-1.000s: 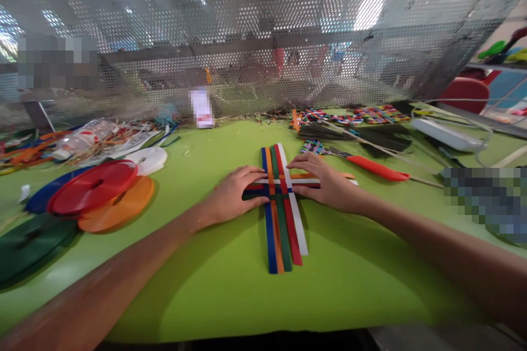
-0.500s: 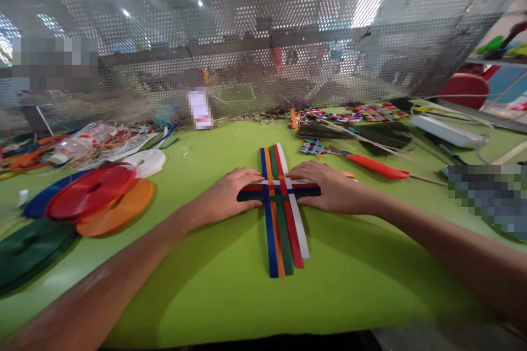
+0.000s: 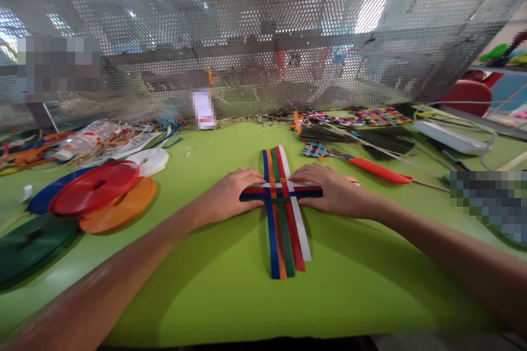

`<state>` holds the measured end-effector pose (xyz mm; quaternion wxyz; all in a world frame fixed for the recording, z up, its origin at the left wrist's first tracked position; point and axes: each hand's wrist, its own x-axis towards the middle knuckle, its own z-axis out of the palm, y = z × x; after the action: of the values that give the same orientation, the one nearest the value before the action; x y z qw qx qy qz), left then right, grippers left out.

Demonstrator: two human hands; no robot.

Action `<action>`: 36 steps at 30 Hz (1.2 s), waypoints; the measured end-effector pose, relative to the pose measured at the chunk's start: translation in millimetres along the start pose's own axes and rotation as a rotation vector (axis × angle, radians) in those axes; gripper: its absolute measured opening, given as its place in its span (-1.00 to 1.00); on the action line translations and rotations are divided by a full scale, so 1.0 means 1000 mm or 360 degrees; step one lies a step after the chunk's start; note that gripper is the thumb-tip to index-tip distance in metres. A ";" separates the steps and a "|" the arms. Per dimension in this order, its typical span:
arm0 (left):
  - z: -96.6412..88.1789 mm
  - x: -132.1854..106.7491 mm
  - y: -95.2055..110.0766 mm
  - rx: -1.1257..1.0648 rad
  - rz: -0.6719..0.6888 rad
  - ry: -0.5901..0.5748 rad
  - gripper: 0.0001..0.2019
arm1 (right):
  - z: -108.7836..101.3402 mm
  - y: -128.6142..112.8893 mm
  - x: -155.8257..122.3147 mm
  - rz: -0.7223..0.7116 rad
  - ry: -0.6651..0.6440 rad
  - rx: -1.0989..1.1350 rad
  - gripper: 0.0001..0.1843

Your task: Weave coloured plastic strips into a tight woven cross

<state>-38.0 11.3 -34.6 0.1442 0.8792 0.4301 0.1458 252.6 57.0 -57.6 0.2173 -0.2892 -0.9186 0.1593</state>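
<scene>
Flat colored plastic strips [image 3: 290,230] in blue, orange, green, red and white lie lengthwise on the green tabletop [image 3: 247,307], woven with crosswise strips [image 3: 252,193] into a cross. My left hand [image 3: 228,194] has its thumb below and fingers above the left ends of the crosswise strips. On the other side, my right hand [image 3: 340,191] grips their right ends the same way. The outer tips of the crosswise strips are partly hidden by my palms. Near and far ends of the lengthwise strips lie free.
At left lie ribbon rolls: red [image 3: 94,189], orange [image 3: 119,205], green [image 3: 33,247], blue and white. A plastic bottle [image 3: 88,137] rests among scraps. An orange-handled tool [image 3: 379,170] and a white power strip [image 3: 450,137] lie right; perforated metal [image 3: 263,27] stands behind.
The view has shifted slightly, so everything sits a little further right. Both hands keep their hold on the crosswise strips, and the weave looks the same.
</scene>
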 end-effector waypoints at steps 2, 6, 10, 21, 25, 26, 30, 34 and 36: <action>0.000 0.000 0.001 0.0008 0.0004 0.0003 -0.54 | -0.001 -0.001 0.000 -0.0003 0.0007 -0.0014 -0.59; 0.000 0.001 0.003 0.0001 0.0017 0.0017 -0.60 | -0.001 -0.003 0.001 -0.0006 0.0014 -0.0040 -0.62; 0.002 0.001 0.002 -0.0002 0.0010 0.0036 -0.61 | -0.001 -0.002 0.000 -0.0005 0.0037 -0.0028 -0.62; 0.000 -0.002 0.004 0.0003 -0.0031 -0.0012 -0.60 | -0.001 -0.002 0.000 0.0026 -0.0016 0.0007 -0.61; 0.000 -0.003 0.005 -0.0007 -0.0029 -0.0020 -0.53 | -0.003 -0.001 -0.002 0.0004 0.0034 0.0101 -0.60; 0.000 -0.002 0.005 -0.0007 -0.0021 -0.0025 -0.51 | -0.003 -0.001 -0.002 0.0002 0.0045 0.0130 -0.60; 0.002 -0.001 0.004 0.0039 -0.0008 -0.0044 -0.45 | 0.000 -0.001 -0.001 0.0039 0.0059 0.0201 -0.61; 0.004 -0.001 0.002 0.0074 0.0007 -0.0058 -0.45 | 0.006 -0.003 0.000 -0.0017 0.0030 0.0194 -0.57; 0.006 0.000 0.001 0.0080 0.0011 -0.0071 -0.45 | 0.007 -0.003 0.000 -0.0038 -0.0005 0.0185 -0.57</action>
<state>-35.4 9.9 -39.4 0.1309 0.8870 0.4273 0.1159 247.2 53.5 -62.3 0.2342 -0.2648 -0.9115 0.2103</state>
